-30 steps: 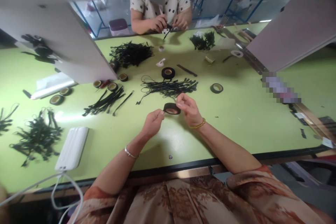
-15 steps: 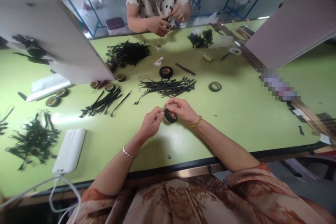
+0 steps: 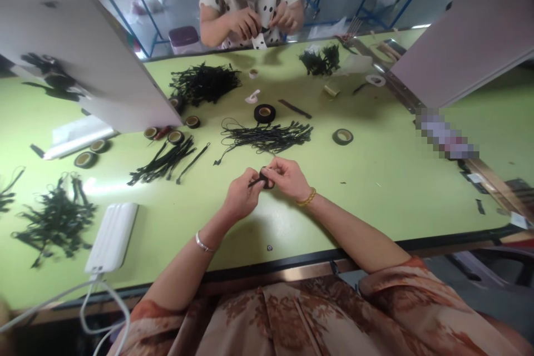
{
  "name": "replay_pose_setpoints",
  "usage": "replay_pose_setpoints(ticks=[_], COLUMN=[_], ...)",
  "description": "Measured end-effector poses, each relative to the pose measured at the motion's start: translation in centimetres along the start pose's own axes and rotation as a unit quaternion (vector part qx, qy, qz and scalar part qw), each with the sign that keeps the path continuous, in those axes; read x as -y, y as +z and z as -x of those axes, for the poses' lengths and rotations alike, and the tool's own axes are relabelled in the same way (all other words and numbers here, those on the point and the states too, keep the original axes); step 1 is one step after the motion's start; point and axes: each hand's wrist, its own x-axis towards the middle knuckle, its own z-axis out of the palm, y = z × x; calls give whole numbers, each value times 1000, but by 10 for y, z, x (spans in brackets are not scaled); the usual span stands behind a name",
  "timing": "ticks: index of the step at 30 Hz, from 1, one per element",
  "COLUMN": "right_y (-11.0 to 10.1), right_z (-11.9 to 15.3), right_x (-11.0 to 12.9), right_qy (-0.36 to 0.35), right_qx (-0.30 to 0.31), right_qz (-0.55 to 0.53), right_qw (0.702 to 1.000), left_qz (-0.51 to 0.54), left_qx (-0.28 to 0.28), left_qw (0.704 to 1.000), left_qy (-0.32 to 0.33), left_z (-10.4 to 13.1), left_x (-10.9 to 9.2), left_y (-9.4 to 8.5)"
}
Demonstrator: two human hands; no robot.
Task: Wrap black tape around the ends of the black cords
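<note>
My left hand (image 3: 241,198) is closed, its thumb and fingers pinching a thin black cable (image 3: 255,182) that pokes out between them. My right hand (image 3: 291,181) is closed on a roll of black tape (image 3: 265,181), mostly covered by the fingers and held against the cable. The two hands meet above the green table, fingertips close together. Just beyond them lies a bunch of loose thin black cables (image 3: 267,137). Another black tape roll (image 3: 265,113) lies behind that bunch, and one more roll (image 3: 342,136) is to the right.
On the left are wrapped black cables (image 3: 162,164), a cable pile (image 3: 58,222) and a white power bank (image 3: 112,238) with a white cord. Across the table (image 3: 375,194), a co-worker's hands (image 3: 246,23) work beside a black cable heap (image 3: 205,83). Upright panels (image 3: 112,67) flank the middle.
The tape roll has turned and come up between my fingers, now more hidden by my right hand. My hands have drawn closer together. The co-worker's hands have lifted slightly.
</note>
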Motion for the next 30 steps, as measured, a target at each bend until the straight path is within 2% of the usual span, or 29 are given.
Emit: replay_pose_setpoints(ticks=[5, 7, 13, 16, 19, 21, 24, 27, 30], right_y=[-2, -5, -6, 1, 3, -1, -12, -20, -21], right_z=[-3, -5, -8, -6, -5, -6, -7, -6, -3], right_x=[2, 2, -1, -4, -1, 4, 12, 17, 18], right_qy=[-23, 1, 143, 164, 141, 129, 102, 53, 10], right_qx=[-2, -9, 53, 20, -44, -52, -13, 30, 35], right_qz=[-47, -50, -91, -136, -208, -241, -249, -233, -214], right_qw=[999, 999, 984, 977, 967, 960, 963, 970, 976], left_qz=[-54, -89, -250, -295, -307, -305, -285, -262, -236], left_qx=[-36, -41, 48, 76, 90, 105, 115, 103, 77], left_qw=[998, 995, 961, 945, 938, 936, 944, 958, 969], left_qy=[5, 18, 104, 120, 133, 140, 123, 62, -1], left_z=[0, 1, 2, 3, 6, 8, 10, 7, 2], left_x=[1, 3, 5, 3, 0, -3, -7, -8, -5], left_y=[-7, -7, 1, 4, 7, 9, 13, 14, 10])
